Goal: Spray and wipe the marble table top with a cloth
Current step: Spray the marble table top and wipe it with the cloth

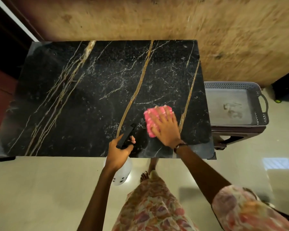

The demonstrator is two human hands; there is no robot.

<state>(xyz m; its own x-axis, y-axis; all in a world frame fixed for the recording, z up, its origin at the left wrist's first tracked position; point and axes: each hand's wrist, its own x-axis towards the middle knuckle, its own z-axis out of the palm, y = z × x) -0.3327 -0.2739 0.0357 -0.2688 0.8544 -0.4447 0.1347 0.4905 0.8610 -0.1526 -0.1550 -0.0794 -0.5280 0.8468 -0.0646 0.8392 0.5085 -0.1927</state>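
A black marble table top [83,97] with gold and white veins fills the middle of the head view. Fine spray droplets speckle its centre. A pink cloth [151,118] lies on the marble near the front right corner. My right hand [165,129] presses flat on the cloth, fingers spread. My left hand [118,152] grips a spray bottle at the table's front edge. The bottle's black trigger head [126,136] points over the marble and its white body [123,174] hangs below the edge.
A grey perforated tray [257,104] with handles sits on a dark stool to the right of the table. A tan wall runs behind the table. Pale glossy floor lies in front. My floral dress and a bare foot [144,175] show below.
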